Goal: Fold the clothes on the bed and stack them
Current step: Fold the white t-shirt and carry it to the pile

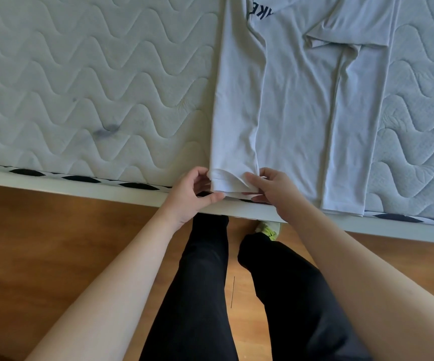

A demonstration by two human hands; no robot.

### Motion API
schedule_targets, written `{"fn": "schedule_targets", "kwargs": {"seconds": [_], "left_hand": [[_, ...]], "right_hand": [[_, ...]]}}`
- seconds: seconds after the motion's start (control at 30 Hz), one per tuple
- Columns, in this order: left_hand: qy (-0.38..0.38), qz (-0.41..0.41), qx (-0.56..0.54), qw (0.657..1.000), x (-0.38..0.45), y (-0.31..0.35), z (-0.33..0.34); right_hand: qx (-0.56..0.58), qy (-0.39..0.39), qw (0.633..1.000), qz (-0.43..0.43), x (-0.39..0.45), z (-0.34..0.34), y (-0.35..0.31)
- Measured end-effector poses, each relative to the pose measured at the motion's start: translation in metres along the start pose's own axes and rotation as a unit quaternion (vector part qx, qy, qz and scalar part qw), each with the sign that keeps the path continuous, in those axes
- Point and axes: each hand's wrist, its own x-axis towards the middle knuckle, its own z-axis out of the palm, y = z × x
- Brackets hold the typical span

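— What is seen nearest the lens?
— Black trousers [205, 295] above a wooden floor [54, 243], forearms reaching to the bed [80, 87].
— And the shirt?
— The white T-shirt [296, 105] is laid on the mattress, its sides folded inward, its hem at the near edge. The hem's folded corner is pinched by the left hand [192, 190] and right hand [273, 188], fingers curled.
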Motion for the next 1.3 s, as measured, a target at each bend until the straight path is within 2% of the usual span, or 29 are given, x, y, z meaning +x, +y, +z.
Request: {"fn": "schedule_targets", "kwargs": {"seconds": [0.07,0.17,0.3,0.47,0.6,0.7,0.9,1.03,1.13,1.2,1.3], "left_hand": [[0.019,0.010,0.010,1.000,-0.004,0.000,0.001],[0.105,0.027,0.068,0.992,-0.009,0.002,0.008],[0.220,0.035,0.092,0.971,-0.015,0.008,0.026],[0.322,0.021,0.130,0.937,-0.024,0.004,0.046],[0.331,0.074,0.272,0.900,-0.026,-0.003,0.056],[0.314,0.115,0.314,0.888,-0.020,-0.006,0.054],[0.286,0.117,0.267,0.913,-0.013,-0.013,0.046],[0.308,0.021,0.190,0.932,-0.014,-0.020,0.045],[0.350,-0.055,0.129,0.926,-0.014,-0.022,0.045],[0.370,-0.070,0.094,0.922,-0.011,-0.020,0.044],[0.359,-0.048,0.092,0.928,-0.003,-0.014,0.043]], "right_hand": [[0.009,0.000,1.000,-0.008,-0.002,-0.002,-0.002],[0.013,-0.005,1.000,-0.015,-0.005,-0.002,-0.004],[0.015,-0.004,1.000,-0.025,-0.009,0.002,-0.008],[0.005,0.003,0.998,-0.057,-0.014,0.003,-0.012],[0.001,0.031,0.998,-0.061,-0.012,0.000,-0.008],[0.000,0.029,0.999,-0.040,-0.011,-0.002,-0.006],[-0.073,0.058,0.996,-0.013,-0.009,0.001,-0.004],[-0.207,0.056,0.976,0.018,-0.009,0.011,-0.004],[-0.321,0.042,0.946,0.019,-0.007,0.017,-0.005],[-0.359,0.028,0.932,0.027,-0.005,0.019,-0.005],[-0.376,-0.003,0.926,0.034,-0.004,0.020,-0.002]]}}
